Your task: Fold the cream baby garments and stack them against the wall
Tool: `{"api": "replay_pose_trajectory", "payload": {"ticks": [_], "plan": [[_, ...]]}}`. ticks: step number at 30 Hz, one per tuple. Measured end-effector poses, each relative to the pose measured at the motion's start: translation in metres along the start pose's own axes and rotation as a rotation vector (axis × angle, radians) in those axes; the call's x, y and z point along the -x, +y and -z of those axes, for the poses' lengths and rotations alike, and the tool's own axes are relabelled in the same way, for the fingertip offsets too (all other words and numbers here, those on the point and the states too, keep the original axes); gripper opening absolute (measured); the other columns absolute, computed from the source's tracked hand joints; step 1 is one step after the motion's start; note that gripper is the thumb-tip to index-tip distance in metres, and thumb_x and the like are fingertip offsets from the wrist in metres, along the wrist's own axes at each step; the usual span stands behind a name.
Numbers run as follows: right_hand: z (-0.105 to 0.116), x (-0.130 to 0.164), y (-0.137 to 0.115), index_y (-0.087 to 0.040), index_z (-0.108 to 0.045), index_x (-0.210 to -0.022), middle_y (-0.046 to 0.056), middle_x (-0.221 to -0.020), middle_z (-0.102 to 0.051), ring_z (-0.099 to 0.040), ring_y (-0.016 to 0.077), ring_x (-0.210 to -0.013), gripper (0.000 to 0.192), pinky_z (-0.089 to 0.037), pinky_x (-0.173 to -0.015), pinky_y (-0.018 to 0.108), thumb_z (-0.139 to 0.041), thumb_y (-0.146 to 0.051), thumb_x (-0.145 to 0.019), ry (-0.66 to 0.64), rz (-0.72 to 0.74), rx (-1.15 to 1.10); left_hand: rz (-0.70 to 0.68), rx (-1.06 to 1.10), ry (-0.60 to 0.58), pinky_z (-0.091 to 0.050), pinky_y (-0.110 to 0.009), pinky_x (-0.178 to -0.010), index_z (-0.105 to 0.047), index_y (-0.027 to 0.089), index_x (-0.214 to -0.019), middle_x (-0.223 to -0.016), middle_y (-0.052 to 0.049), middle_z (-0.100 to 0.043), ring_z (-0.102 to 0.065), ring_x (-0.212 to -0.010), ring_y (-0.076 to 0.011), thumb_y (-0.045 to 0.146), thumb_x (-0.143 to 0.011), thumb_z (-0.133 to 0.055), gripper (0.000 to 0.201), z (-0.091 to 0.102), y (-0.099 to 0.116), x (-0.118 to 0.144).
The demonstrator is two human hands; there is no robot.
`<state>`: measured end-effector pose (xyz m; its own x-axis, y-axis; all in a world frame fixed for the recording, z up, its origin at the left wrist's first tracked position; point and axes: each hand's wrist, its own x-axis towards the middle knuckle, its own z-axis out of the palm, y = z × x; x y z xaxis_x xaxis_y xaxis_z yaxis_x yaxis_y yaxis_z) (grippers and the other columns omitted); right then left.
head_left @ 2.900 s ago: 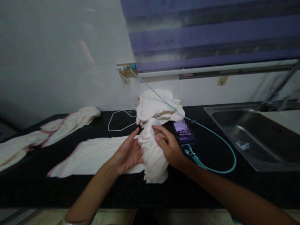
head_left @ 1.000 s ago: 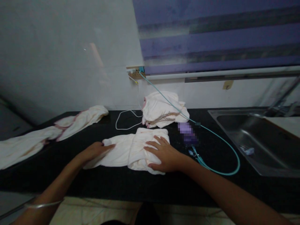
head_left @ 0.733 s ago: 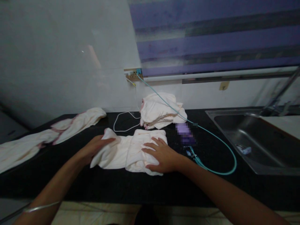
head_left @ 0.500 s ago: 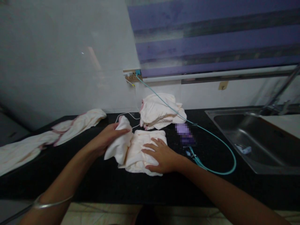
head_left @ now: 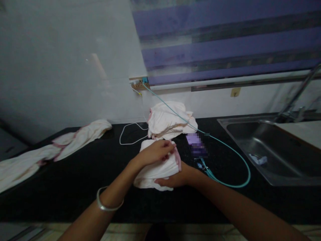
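A white cloth with pink edging (head_left: 155, 170) lies folded in a small bundle on the black counter in front of me. My left hand (head_left: 157, 150) reaches across its top, the fingers curled at the pink-edged right side and holding the flap there. My right hand (head_left: 179, 177) is at the right side of the bundle. Its thumb stretches along the near part of the cloth, while the other fingers are hidden beneath the flap. Just behind stands a stack of similar white cloths (head_left: 168, 118).
More white cloths (head_left: 82, 137) lie spread along the counter (head_left: 75, 187) at left. To the right are a blurred purple object (head_left: 197, 144), a teal cord (head_left: 233, 149) running to a wall socket (head_left: 139, 83), and a steel sink (head_left: 276, 150). A white cable (head_left: 122, 134) loops behind the bundle.
My left hand has moved right, folding the cloth's left flap over the rest. That flap now covers most of my right hand's fingers, which lay spread on the cloth before.
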<state>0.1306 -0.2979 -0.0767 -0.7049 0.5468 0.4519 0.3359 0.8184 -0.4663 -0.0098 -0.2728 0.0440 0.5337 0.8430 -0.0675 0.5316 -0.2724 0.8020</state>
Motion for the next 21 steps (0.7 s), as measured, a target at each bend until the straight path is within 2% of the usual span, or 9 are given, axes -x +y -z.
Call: {"api": "replay_pose_trajectory", "payload": {"ticks": [2, 6, 9, 12, 15, 17, 19, 21], "plan": [[0.003, 0.000, -0.003, -0.019, -0.060, -0.139, 0.006, -0.139, -0.066, -0.047, 0.0188, -0.143, 0.050, -0.028, -0.127, 0.042, -0.066, -0.039, -0.094, -0.029, 0.049, -0.047, -0.042, 0.048, 0.075, -0.049, -0.032, -0.070, -0.073, 0.018, -0.096, -0.095, -0.010, -0.074, -0.065, -0.081, -0.0233, 0.055, -0.091, -0.055, 0.042, 0.007, 0.000, 0.004], [0.011, -0.001, -0.010, -0.024, -0.061, -0.139, 0.004, -0.143, -0.064, -0.041, 0.0213, -0.148, 0.051, -0.031, -0.126, 0.047, -0.069, -0.037, -0.091, 0.012, 0.055, 0.024, -0.102, -0.051, 0.260, -0.048, -0.039, -0.093, -0.077, 0.020, -0.094, -0.101, -0.010, -0.075, -0.066, -0.099, -0.0286, 0.047, -0.091, -0.057, 0.034, 0.016, -0.020, 0.008], [0.010, -0.002, -0.008, -0.024, -0.062, -0.138, 0.004, -0.144, -0.063, -0.044, 0.0217, -0.145, 0.048, -0.034, -0.124, 0.045, -0.066, -0.039, -0.093, -0.005, 0.097, 0.092, -0.064, -0.178, 0.275, -0.045, -0.043, -0.104, -0.078, 0.020, -0.101, -0.108, -0.011, -0.077, -0.067, -0.107, -0.0318, 0.040, -0.090, -0.057, 0.032, 0.010, -0.046, 0.012], [0.011, -0.004, -0.007, -0.018, -0.067, -0.129, 0.010, -0.139, -0.066, -0.050, 0.0269, -0.139, 0.043, -0.039, -0.118, 0.045, -0.063, -0.043, -0.093, 0.019, 0.117, 0.193, -0.075, -0.265, 0.292, -0.041, -0.044, -0.113, -0.076, 0.018, -0.115, -0.127, -0.013, -0.072, -0.063, -0.122, -0.0314, 0.038, -0.093, -0.050, 0.040, -0.001, -0.072, 0.017], [0.022, -0.008, -0.009, -0.015, -0.071, -0.111, 0.013, -0.120, -0.073, -0.062, 0.0285, -0.120, 0.032, -0.044, -0.110, 0.045, -0.061, -0.037, -0.090, 0.152, 0.057, 0.227, -0.158, -0.377, 0.300, -0.033, -0.043, -0.121, -0.068, 0.016, -0.133, -0.145, -0.014, -0.061, -0.052, -0.138, -0.0287, 0.038, -0.096, -0.044, 0.049, -0.009, -0.090, 0.024], [0.032, -0.009, -0.012, -0.016, -0.070, -0.100, 0.012, -0.104, -0.075, -0.066, 0.0263, -0.105, 0.023, -0.048, -0.101, 0.044, -0.055, -0.030, -0.092, 0.315, 0.017, 0.214, -0.209, -0.510, 0.254, -0.024, -0.046, -0.126, -0.058, 0.018, -0.146, -0.154, -0.012, -0.053, -0.043, -0.146, -0.0277, 0.032, -0.094, -0.046, 0.055, -0.013, -0.099, 0.028], [0.042, -0.009, -0.015, -0.017, -0.068, -0.096, 0.012, -0.096, -0.073, -0.065, 0.0256, -0.096, 0.022, -0.050, -0.093, 0.044, -0.048, -0.027, -0.095, 0.499, -0.009, 0.209, -0.199, -0.676, 0.206, -0.014, -0.054, -0.128, -0.047, 0.022, -0.154, -0.161, -0.010, -0.045, -0.033, -0.152, -0.0289, 0.021, -0.087, -0.050, 0.068, -0.017, -0.103, 0.031], [0.048, -0.009, -0.020, -0.017, -0.066, -0.101, 0.013, -0.099, -0.071, -0.064, 0.0264, -0.097, 0.021, -0.050, -0.090, 0.045, -0.048, -0.027, -0.095, 0.612, 0.004, 0.205, -0.130, -0.819, 0.206, -0.010, -0.060, -0.127, -0.040, 0.026, -0.158, -0.164, -0.008, -0.039, -0.024, -0.156, -0.0310, 0.012, -0.080, -0.050, 0.080, -0.022, -0.104, 0.031]]}}
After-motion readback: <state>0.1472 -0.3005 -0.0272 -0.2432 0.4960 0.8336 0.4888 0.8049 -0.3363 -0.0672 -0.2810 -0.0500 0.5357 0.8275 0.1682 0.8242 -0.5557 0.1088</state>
